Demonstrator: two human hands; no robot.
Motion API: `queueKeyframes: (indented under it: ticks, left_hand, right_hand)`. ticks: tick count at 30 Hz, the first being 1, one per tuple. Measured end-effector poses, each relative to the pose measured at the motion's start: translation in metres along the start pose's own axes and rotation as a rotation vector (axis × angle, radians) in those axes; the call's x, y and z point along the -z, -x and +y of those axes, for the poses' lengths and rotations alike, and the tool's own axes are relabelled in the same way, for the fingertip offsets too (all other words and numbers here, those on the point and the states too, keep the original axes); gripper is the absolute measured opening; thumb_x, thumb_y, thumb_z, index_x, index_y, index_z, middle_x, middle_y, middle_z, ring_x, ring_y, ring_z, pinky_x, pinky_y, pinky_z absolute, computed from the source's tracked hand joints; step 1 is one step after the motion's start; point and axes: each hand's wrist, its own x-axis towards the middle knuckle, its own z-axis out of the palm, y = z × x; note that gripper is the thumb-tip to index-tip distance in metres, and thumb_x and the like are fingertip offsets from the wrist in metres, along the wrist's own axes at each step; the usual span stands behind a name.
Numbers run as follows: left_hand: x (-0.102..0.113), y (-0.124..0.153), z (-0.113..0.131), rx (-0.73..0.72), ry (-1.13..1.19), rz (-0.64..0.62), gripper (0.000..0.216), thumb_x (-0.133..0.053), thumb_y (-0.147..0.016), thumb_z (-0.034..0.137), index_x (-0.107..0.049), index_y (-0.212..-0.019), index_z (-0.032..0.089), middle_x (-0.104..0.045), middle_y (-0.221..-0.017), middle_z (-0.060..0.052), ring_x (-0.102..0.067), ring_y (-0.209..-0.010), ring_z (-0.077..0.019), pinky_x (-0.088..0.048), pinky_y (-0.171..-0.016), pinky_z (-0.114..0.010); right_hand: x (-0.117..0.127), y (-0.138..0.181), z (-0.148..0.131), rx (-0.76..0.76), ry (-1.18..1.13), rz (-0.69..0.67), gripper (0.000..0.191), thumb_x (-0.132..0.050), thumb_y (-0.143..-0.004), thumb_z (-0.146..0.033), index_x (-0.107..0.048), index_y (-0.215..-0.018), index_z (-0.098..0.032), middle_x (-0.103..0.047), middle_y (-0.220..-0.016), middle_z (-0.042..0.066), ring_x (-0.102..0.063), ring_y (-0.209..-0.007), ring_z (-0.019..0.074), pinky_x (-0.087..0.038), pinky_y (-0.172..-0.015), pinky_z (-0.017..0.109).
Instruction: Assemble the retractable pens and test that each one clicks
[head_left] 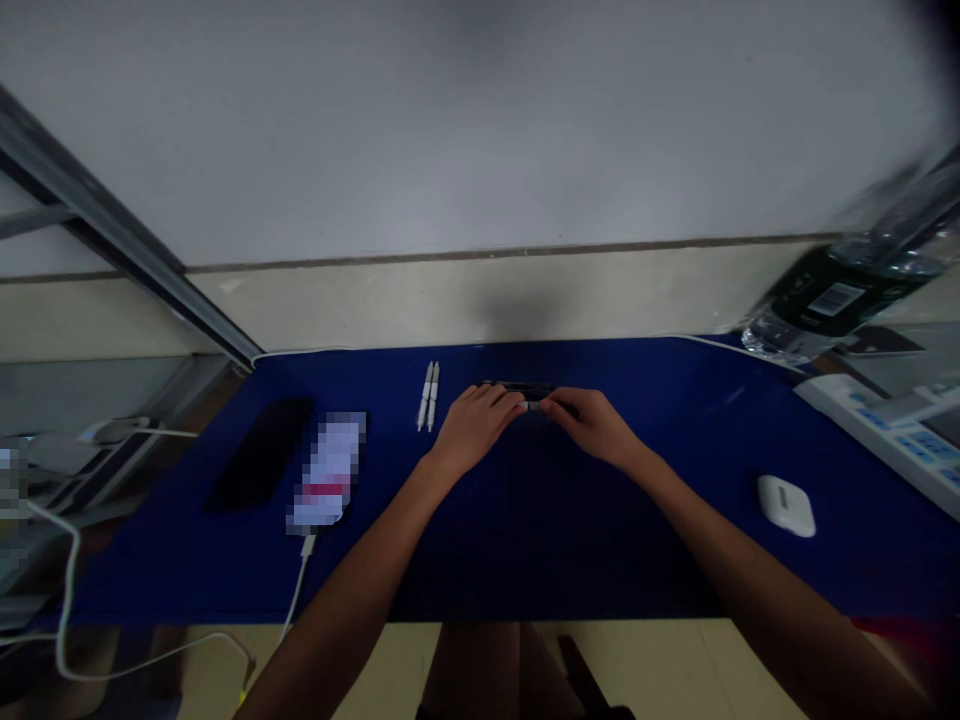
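Pinches a slim item [534,405] with left hand [478,420] and right hand [592,420], each curled nearly closed on one end, over the table [600,550]. Just past both hands, dark slim things [525,386]. Leftward, two pens [434,393], lit phone [330,470], dark phone [261,455]. Rightward, earbud case [786,506]; farther off, bottle [829,295].

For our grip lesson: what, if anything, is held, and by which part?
A slim, greyish, pen-like object, seemingly pinched by left hand and right hand, either side of its visible stretch.
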Motion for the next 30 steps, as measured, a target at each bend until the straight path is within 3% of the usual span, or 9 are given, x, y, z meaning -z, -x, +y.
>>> queueKeyframes:
  ticks: [5, 8, 14, 18, 21, 26, 30]
  left_hand:
    - [-0.0009, 0.0004, 0.0000, 0.006, -0.008, 0.002, 0.031, -0.033, -0.102, 0.036, -0.057, -0.110, 0.020, -0.064, -0.096, -0.004, -0.059, -0.092, -0.0182, -0.041, -0.081, -0.032]
    - [-0.0007, 0.0003, -0.0002, -0.001, -0.023, 0.002, 0.030, -0.033, -0.102, 0.036, -0.057, -0.110, 0.020, -0.064, -0.095, -0.003, -0.059, -0.090, -0.0180, -0.041, -0.080, -0.032]
    - [0.0014, 0.0002, 0.0003, -0.020, -0.031, 0.000, 0.031, -0.032, -0.102, 0.036, -0.057, -0.110, 0.020, -0.063, -0.095, -0.005, -0.059, -0.090, -0.0185, -0.041, -0.079, -0.032]
    - [0.0013, 0.0007, 0.0014, -0.004, -0.002, 0.000, 0.032, -0.031, -0.102, 0.036, -0.058, -0.109, 0.020, -0.063, -0.094, -0.005, -0.059, -0.090, -0.0187, -0.041, -0.080, -0.033]
    - [0.0024, 0.0007, 0.0028, -0.002, 0.019, -0.004, 0.033, -0.031, -0.102, 0.037, -0.058, -0.110, 0.020, -0.063, -0.095, -0.005, -0.060, -0.091, -0.0188, -0.042, -0.081, -0.033]
    - [0.0060, -0.0005, 0.0046, -0.003, 0.014, -0.017, 0.034, -0.030, -0.103, 0.037, -0.058, -0.108, 0.019, -0.063, -0.095, -0.005, -0.060, -0.091, -0.0187, -0.042, -0.081, -0.033]
    - [0.0065, -0.0006, 0.0049, 0.001, 0.015, -0.025, 0.034, -0.030, -0.102, 0.038, -0.058, -0.108, 0.019, -0.063, -0.095, -0.005, -0.060, -0.092, -0.0188, -0.042, -0.081, -0.033]
  right_hand:
    - [-0.0007, 0.0007, 0.0007, -0.017, -0.084, 0.014, 0.022, -0.056, -0.089, -0.039, -0.064, -0.094, -0.019, -0.065, -0.078, 0.001, -0.053, -0.060, 0.0124, -0.039, -0.055, 0.025]
    - [-0.0014, 0.0007, 0.0016, -0.013, -0.126, 0.028, 0.025, -0.062, -0.085, -0.039, -0.063, -0.101, -0.019, -0.066, -0.086, 0.003, -0.057, -0.067, 0.0138, -0.043, -0.060, 0.025]
    - [-0.0006, -0.0001, 0.0015, -0.056, -0.085, -0.034, 0.035, -0.045, -0.095, -0.042, -0.065, -0.081, -0.018, -0.058, -0.064, 0.000, -0.051, -0.056, 0.0124, -0.036, -0.053, 0.025]
    - [-0.0007, 0.0007, 0.0012, -0.070, -0.179, -0.024, 0.020, -0.057, -0.088, -0.039, -0.061, -0.091, -0.019, -0.060, -0.073, 0.000, -0.052, -0.060, 0.0124, -0.039, -0.055, 0.024]
    - [-0.0001, 0.0017, -0.0011, -0.066, -0.243, -0.039, 0.022, -0.062, -0.084, -0.038, -0.057, -0.097, -0.020, -0.060, -0.077, -0.001, -0.052, -0.062, 0.0124, -0.041, -0.056, 0.024]
    - [0.0015, 0.0008, -0.0037, -0.101, -0.155, -0.070, 0.035, -0.043, -0.095, -0.045, -0.063, -0.083, -0.018, -0.055, -0.064, -0.001, -0.048, -0.054, 0.0114, -0.035, -0.052, 0.025]
    - [-0.0003, -0.0005, 0.0005, -0.118, -0.230, -0.094, 0.032, -0.046, -0.094, -0.045, -0.061, -0.085, -0.018, -0.056, -0.067, -0.001, -0.051, -0.058, 0.0120, -0.038, -0.054, 0.025]
